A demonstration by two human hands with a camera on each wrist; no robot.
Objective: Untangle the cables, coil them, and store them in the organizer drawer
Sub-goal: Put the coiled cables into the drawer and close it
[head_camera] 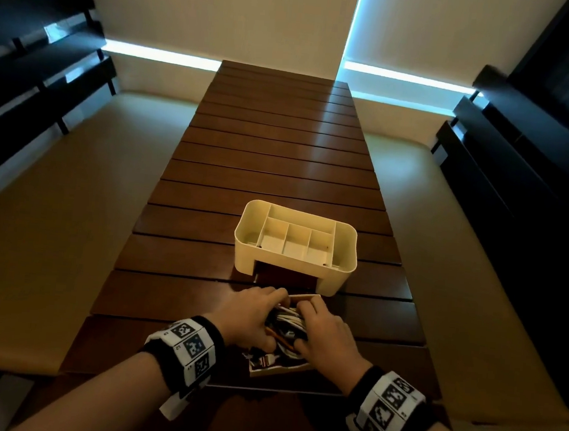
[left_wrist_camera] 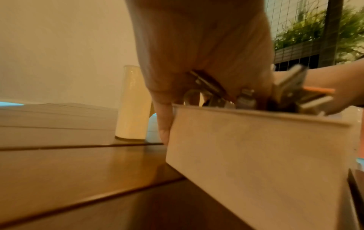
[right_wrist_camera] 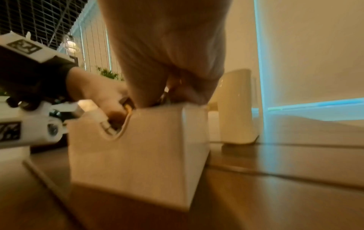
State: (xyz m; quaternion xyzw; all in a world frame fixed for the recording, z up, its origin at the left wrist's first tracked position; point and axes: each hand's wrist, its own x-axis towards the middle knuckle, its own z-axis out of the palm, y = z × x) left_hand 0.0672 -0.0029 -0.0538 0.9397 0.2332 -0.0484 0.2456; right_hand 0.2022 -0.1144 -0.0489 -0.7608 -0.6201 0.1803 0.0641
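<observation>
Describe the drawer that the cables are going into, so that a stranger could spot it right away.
On the slatted wooden table, just nearer than the cream organizer, sits a small cream drawer, pulled fully out. Unlike the organizer's empty compartments, it is stuffed with cables, and both hands are in it.

Dark slatted wooden table between tan benches, pale wall behind.

Cream drawer out of organizer, on table slats just before its slot, near me. Notch cut in drawer's front wall, seen from my right wrist. Cables packed inside: white and dark loops, one orange strand, metal plugs poking above rim. Organizer upright beyond, cream, top compartments bare, slot underneath facing me.
</observation>
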